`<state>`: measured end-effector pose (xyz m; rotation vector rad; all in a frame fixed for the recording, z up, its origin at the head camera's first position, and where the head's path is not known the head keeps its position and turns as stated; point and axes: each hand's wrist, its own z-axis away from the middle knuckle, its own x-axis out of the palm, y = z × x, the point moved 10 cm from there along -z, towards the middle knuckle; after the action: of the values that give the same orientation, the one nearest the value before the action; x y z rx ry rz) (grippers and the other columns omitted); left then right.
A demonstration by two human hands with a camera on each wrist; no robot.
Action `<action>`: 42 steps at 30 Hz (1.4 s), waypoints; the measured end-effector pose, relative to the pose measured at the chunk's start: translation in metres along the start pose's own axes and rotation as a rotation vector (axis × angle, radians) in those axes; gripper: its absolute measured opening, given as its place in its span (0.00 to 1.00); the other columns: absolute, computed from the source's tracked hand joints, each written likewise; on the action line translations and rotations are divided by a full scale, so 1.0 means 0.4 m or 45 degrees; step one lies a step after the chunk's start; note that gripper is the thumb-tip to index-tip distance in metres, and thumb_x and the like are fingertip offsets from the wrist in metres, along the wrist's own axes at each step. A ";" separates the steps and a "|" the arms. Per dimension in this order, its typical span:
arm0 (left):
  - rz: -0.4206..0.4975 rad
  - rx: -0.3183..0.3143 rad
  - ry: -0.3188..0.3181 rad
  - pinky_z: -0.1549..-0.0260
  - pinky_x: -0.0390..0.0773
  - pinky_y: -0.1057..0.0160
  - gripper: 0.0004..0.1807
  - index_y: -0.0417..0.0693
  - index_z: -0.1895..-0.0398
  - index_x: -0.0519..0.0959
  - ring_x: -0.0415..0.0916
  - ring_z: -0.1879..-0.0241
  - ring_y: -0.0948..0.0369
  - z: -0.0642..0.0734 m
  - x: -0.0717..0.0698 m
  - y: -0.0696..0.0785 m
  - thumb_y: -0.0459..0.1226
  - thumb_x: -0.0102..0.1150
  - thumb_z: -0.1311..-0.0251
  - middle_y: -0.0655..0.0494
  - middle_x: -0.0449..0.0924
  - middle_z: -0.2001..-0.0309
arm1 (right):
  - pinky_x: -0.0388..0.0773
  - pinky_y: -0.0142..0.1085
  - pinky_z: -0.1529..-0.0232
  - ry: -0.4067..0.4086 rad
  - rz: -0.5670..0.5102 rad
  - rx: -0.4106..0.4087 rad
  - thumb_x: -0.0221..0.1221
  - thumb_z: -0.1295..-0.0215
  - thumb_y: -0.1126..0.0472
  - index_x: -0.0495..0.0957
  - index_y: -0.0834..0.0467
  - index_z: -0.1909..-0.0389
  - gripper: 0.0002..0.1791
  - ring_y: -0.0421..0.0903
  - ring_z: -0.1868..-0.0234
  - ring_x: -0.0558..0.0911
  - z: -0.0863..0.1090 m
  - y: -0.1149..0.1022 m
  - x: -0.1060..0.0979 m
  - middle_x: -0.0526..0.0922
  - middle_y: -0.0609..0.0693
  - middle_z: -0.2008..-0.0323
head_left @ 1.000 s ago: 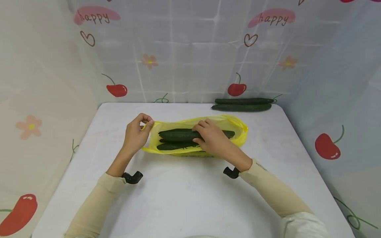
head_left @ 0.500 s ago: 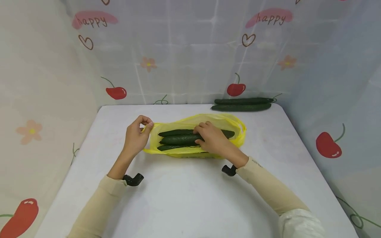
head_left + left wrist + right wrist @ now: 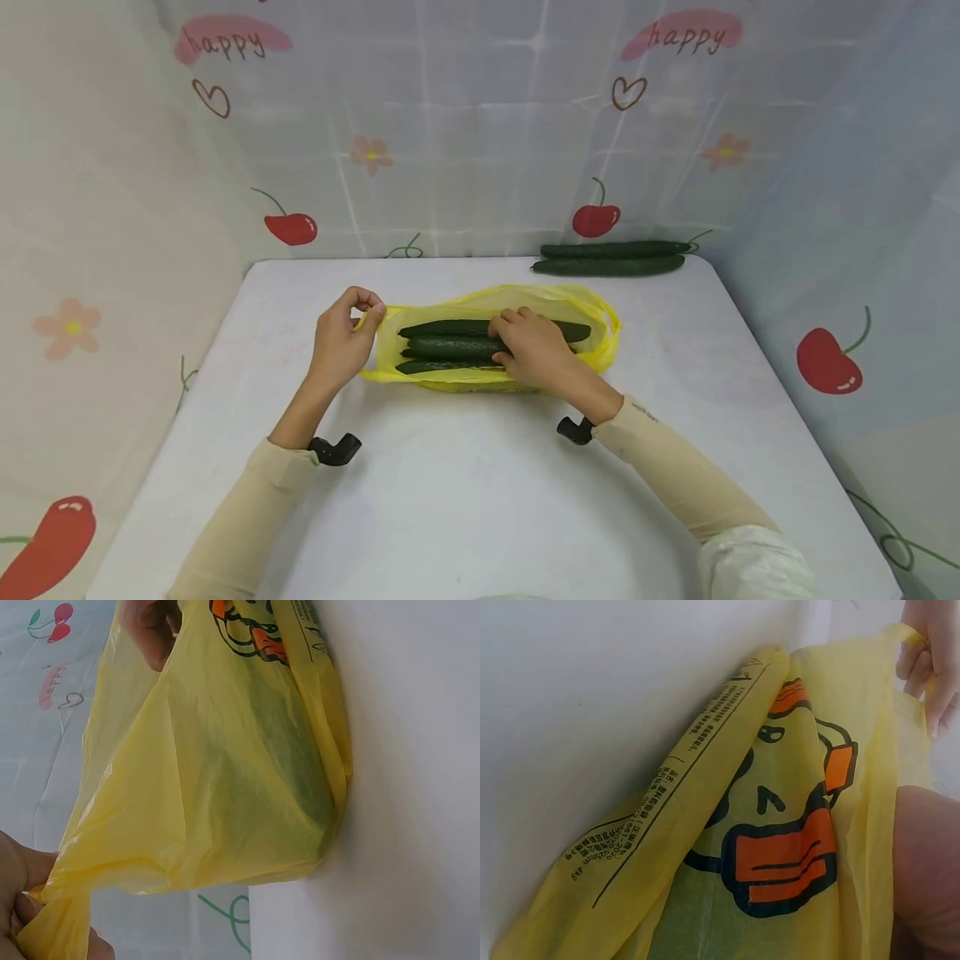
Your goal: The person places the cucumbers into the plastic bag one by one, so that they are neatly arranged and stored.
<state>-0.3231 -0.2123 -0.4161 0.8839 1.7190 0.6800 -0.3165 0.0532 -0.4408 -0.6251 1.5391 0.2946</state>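
A yellow plastic bag [image 3: 386, 346] lies on its base in the middle of the white table, its mouth facing up. My left hand [image 3: 341, 340] pinches the bag's left edge and holds it up; the left wrist view shows the plastic [image 3: 187, 787] stretched from those fingers. Inside are several dark green cucumbers lying side by side. Reaching into the mouth, my right hand [image 3: 536, 350] has its fingers curled over the middle cucumber [image 3: 453, 347]. The bag's printed side [image 3: 780, 847] hides the cucumbers and fingertips from the right wrist camera.
Two more cucumbers [image 3: 611, 266] lie parallel along the back right edge of the table [image 3: 465, 500]. A patterned curtain [image 3: 480, 167] stands close behind the table and on both sides.
The cucumber under my right hand has dropped from on top of the others to between them. That hand still holds it. My left hand keeps its pinch on the bag.
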 end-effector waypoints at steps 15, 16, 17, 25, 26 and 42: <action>-0.005 -0.001 0.011 0.41 0.80 0.37 0.09 0.42 0.52 0.79 0.79 0.49 0.46 0.001 -0.002 0.003 0.39 0.58 0.20 0.43 0.82 0.55 | 0.83 0.47 0.51 -0.065 -0.020 0.026 0.75 0.33 0.50 0.80 0.50 0.42 0.23 0.53 0.47 0.79 -0.003 0.014 0.016 0.83 0.51 0.43; -0.005 0.000 0.012 0.41 0.80 0.36 0.09 0.42 0.52 0.79 0.79 0.49 0.46 0.001 -0.002 0.002 0.39 0.58 0.20 0.43 0.82 0.55 | 0.83 0.47 0.50 -0.064 -0.020 0.024 0.75 0.33 0.50 0.80 0.50 0.41 0.23 0.53 0.47 0.79 -0.002 0.014 0.016 0.83 0.51 0.43; -0.006 0.000 0.013 0.41 0.80 0.36 0.09 0.42 0.52 0.79 0.79 0.49 0.47 0.001 -0.002 0.001 0.39 0.58 0.20 0.43 0.82 0.55 | 0.83 0.47 0.50 -0.060 -0.018 0.021 0.75 0.33 0.50 0.80 0.50 0.41 0.23 0.53 0.46 0.79 0.000 0.013 0.016 0.83 0.51 0.43; 0.005 -0.016 0.008 0.39 0.80 0.36 0.08 0.42 0.52 0.79 0.78 0.49 0.47 0.002 0.000 -0.006 0.39 0.58 0.20 0.44 0.82 0.55 | 0.85 0.47 0.47 -0.062 -0.028 0.007 0.73 0.31 0.53 0.80 0.50 0.39 0.23 0.53 0.42 0.81 0.015 0.013 0.007 0.84 0.51 0.40; 0.005 -0.016 0.010 0.39 0.80 0.36 0.08 0.43 0.52 0.79 0.78 0.49 0.48 0.002 0.000 -0.006 0.39 0.58 0.20 0.44 0.82 0.55 | 0.85 0.47 0.48 -0.066 -0.033 0.009 0.73 0.31 0.53 0.80 0.49 0.38 0.23 0.53 0.42 0.81 0.019 0.013 0.004 0.84 0.50 0.39; -0.026 0.003 0.008 0.42 0.80 0.38 0.08 0.43 0.52 0.79 0.78 0.51 0.47 -0.001 -0.003 0.003 0.40 0.59 0.21 0.44 0.82 0.56 | 0.85 0.47 0.47 -0.040 -0.170 0.008 0.73 0.31 0.57 0.82 0.53 0.38 0.23 0.53 0.46 0.86 0.068 0.025 -0.124 0.86 0.52 0.41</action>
<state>-0.3230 -0.2124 -0.4143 0.8659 1.7326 0.6682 -0.3009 0.0862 -0.3966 -0.7121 1.4601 0.1972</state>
